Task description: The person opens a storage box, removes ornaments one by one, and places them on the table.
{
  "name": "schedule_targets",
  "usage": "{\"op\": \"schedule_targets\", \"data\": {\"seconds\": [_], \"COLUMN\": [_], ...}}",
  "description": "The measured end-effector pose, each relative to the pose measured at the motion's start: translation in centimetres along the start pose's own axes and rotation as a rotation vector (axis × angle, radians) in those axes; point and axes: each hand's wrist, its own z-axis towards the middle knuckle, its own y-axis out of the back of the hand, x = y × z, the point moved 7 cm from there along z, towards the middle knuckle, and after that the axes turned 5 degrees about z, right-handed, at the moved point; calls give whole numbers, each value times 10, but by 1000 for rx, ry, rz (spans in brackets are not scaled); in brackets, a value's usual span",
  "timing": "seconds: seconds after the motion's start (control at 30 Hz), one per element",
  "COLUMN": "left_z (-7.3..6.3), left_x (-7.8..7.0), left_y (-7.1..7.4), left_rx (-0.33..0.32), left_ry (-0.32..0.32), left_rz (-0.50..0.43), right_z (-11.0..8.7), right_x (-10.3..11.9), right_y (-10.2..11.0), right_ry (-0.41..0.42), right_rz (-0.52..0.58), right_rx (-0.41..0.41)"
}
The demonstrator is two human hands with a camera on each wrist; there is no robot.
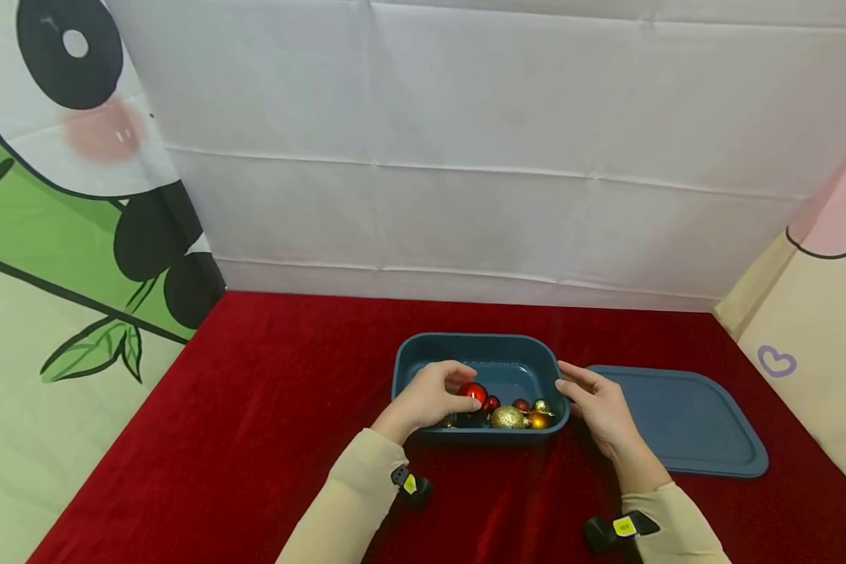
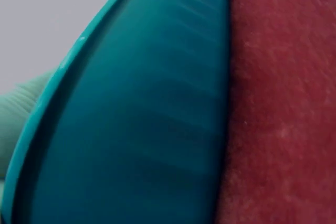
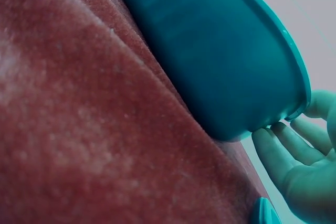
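Observation:
A blue-grey rectangular box [image 1: 479, 435] stands on the red cloth, with several shiny baubles inside near its front wall. My left hand [image 1: 430, 395] reaches over the front left and pinches a red bauble [image 1: 472, 392] between thumb and fingers. To its right lie a glittery gold bauble [image 1: 509, 417], an orange-gold one [image 1: 538, 421] and smaller dark red ones. The left wrist view shows mostly the box's outer wall [image 2: 131, 108]. At the right end, my right hand [image 1: 599, 403] holds the box, thumb at the rim and fingertips against the outside wall [image 3: 226, 66].
A flat blue-grey lid [image 1: 691, 423] lies on the red cloth [image 1: 289, 407] just right of the box, partly behind the right hand. A white cloth backdrop [image 1: 479, 196] rises behind the table, with printed cloth at both sides.

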Motion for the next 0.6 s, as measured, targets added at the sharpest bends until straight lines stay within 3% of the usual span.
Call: {"op": "schedule_targets", "data": {"seconds": [0.2, 0.6], "left_z": [-1, -6], "left_x": [0, -5], "left_y": [4, 10], "left_rx": [-44, -72], "left_ry": [-23, -58], "left_rz": [-62, -86], "right_z": [-1, -4], "right_x": [0, 3], "right_y": [0, -1], "right_ry": [-2, -2], "right_rz": [-2, -1], "right_rx": [7, 19]}}
